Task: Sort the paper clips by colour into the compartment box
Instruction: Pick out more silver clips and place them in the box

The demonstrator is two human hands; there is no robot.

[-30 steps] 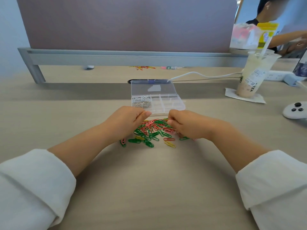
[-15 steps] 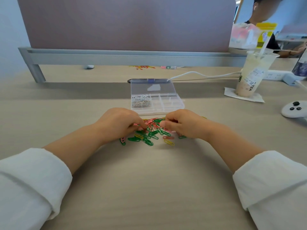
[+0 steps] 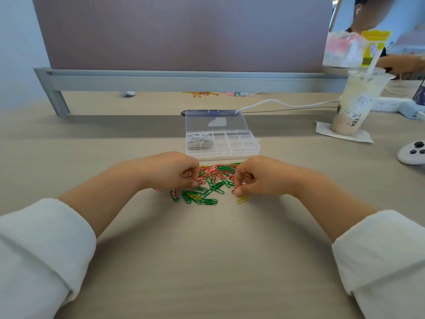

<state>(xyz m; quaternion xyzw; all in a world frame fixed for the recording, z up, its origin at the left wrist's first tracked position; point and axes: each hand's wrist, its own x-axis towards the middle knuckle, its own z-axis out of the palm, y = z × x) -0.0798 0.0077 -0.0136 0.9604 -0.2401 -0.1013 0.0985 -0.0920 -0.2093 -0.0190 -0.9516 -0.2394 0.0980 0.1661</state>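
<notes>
A: Where are the clips?
B: In a loose heap of green, red, pink and yellow on the table, just in front of the box and between the two hands.
A: And the box?
B: Clear plastic, with its lid standing open at the back. Its left compartment holds silver clips.
A: What about the left hand?
B: Knuckles up, fingers curled, tips down on the heap's left edge. That spot is blurred, so I cannot tell whether it pinches a clip. A pink clip lies just below it, beside some green ones.
A: The right hand?
B: Curled too, at the heap's right edge. Its thumb tip lies on a red clip, but I cannot tell if it grips it. A yellow clip lies alone, just nearer than the thumb.
A: And further out?
B: White sleeves cover both forearms. Well apart to the right, a cup with a straw stands on a napkin, and a white controller sits at the picture's edge. A white cable runs from behind the lid towards the cup. A panel on a grey rail crosses the back of the table.
</notes>
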